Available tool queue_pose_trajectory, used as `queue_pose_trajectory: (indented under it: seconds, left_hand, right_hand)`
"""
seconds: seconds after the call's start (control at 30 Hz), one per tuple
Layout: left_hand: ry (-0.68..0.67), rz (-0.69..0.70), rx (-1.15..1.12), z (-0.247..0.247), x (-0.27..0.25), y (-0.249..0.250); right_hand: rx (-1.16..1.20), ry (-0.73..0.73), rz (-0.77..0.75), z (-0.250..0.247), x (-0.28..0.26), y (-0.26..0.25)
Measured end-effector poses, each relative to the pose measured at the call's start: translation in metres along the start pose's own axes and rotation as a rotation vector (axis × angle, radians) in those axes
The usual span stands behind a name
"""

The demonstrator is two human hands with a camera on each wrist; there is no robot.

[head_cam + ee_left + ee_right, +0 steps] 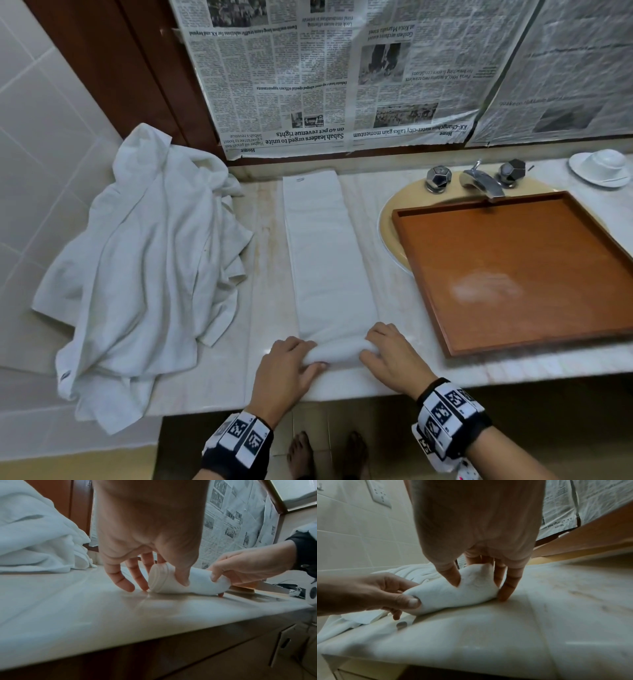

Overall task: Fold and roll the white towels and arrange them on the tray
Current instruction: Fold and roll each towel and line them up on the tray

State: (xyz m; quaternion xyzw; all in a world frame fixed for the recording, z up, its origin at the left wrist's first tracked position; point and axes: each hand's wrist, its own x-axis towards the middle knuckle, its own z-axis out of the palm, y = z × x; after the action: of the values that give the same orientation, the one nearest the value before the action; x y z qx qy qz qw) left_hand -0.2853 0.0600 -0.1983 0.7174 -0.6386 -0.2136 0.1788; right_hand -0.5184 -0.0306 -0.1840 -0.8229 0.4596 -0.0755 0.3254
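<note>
1. Head view: I have the folded white towel (325, 246) lying as a long strip on the marble counter (267, 240), its near end turned into a small roll (337, 353). My left hand (284, 368) and right hand (390, 356) each curl round one end of that roll. The wooden tray (513, 267) sits over the sink to the right with nothing on it; a heap of loose towels (144, 267) lies to the left.

2. Left wrist view: my left hand's thumb (183, 577) presses into the roll (180, 584) while the other fingers reach behind it — the spiral end looks even so far.

3. Right wrist view: my right hand (477, 534) pinches the roll (453, 595) between thumb and fingers, little finger touching the counter.

4. To roll well, I would push both ends forward together, keep the edges flush with the strip, and hold steady tension — uneven pressure would likely cone the roll.
</note>
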Motion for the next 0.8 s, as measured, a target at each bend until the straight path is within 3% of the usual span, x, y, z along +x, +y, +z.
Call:
queue_pose_trajectory:
  seconds: [0.2,0.43,0.53,0.63,0.8]
  left_hand:
    - [-0.081,-0.096,-0.201,-0.009,0.004,-0.003]
    - [-0.090,-0.241,-0.330,-0.009,0.002,0.001]
    - [-0.044,-0.312,-0.341,-0.006,0.002,0.006]
    - [0.066,-0.344,-0.344,-0.005,0.002,0.009]
    - [0.181,-0.247,-0.354,-0.003,-0.002,0.014]
  right_hand:
    - [0.110,0.076,0.007,0.001,-0.006,0.005]
    - [-0.019,0.191,0.005,0.007,-0.006,-0.002]
    - [0.023,0.158,0.002,0.005,-0.004,-0.001]
    - [0.054,0.033,-0.014,-0.004,-0.005,0.005]
    - [0.043,0.008,-0.041,-0.008,-0.002,0.013]
